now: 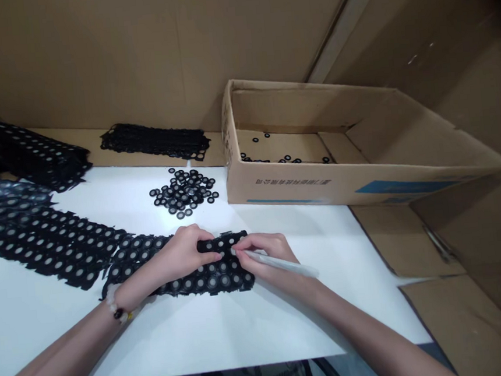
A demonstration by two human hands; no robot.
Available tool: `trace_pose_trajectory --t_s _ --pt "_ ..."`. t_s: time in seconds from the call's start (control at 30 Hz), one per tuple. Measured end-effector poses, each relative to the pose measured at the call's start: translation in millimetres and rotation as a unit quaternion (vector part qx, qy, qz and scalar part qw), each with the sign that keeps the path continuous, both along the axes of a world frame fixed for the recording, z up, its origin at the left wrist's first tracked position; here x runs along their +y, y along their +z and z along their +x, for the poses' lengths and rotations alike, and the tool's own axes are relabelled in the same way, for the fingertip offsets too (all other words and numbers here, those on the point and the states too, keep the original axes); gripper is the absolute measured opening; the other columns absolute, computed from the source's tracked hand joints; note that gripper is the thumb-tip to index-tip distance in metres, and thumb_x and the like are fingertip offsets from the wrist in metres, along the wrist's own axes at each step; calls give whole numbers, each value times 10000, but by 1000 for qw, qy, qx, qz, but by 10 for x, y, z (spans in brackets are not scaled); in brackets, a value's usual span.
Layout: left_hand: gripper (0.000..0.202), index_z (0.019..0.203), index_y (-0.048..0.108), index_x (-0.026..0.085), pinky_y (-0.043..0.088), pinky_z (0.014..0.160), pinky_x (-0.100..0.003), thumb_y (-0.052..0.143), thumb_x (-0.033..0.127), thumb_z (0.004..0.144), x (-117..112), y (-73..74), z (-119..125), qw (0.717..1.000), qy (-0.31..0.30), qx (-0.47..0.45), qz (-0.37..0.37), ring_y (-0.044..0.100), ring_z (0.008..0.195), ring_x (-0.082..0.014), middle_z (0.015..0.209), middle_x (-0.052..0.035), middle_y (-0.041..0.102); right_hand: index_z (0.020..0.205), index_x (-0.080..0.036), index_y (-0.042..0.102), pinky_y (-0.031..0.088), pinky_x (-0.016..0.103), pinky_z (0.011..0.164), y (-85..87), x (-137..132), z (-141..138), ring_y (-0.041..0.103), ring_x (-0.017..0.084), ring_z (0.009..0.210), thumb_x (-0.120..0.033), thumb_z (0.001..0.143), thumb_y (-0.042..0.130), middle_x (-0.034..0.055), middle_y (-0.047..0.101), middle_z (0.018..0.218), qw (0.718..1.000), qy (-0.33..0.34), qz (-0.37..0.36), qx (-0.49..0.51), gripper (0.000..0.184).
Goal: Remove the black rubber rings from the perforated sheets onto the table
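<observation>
A black rubber sheet of round rings (214,276) lies on the white table (245,329) in front of me. My left hand (185,253) rests on the sheet with its fingers curled over the top edge, gripping it. My right hand (269,258) is closed around a thin white pen-like tool (283,264), its tip pressed at a ring near the sheet's upper edge. A bead bracelet (118,308) circles my left wrist.
A pile of loose black rings (185,192) sits beyond the sheet. An open cardboard box (341,180) with a few rings inside stands at the right. More black sheets (39,235) spread to the left, a stack (154,141) at the back. Cardboard walls surround the table.
</observation>
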State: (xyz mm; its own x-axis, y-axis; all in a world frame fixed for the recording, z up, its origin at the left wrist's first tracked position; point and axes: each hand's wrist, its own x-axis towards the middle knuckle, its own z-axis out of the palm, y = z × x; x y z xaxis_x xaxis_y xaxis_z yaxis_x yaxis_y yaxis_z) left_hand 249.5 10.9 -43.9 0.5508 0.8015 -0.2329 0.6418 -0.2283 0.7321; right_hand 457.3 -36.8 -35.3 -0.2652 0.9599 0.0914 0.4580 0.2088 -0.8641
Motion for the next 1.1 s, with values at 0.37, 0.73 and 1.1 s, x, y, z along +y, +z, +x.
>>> trace_pose_trajectory --t_s 0.37,0.73,1.1 --pt "200 769 722 210 436 685 -269 614 376 798 -21 -37 5 1000 18 -12 18 568 734 -195 726 -22 608 747 -209 689 463 227 592 -52 15 25 635 140 622 -156 794 576 -12 699 711 1000 24 4 -19 133" --pt "219 769 687 197 436 709 -262 608 399 801 25 -64 -29 999 11 -32 2 592 765 -192 765 -4 628 811 -210 680 469 223 645 -219 5 -46 637 132 666 -159 828 566 -14 694 761 999 -4 47 -9 126" --pt "184 891 702 209 461 825 -280 561 310 830 26 5 -17 997 39 -69 7 642 891 -207 930 -8 725 755 -203 704 485 234 595 2 14 49 655 161 644 -190 787 625 6 719 742 997 -68 19 31 86"
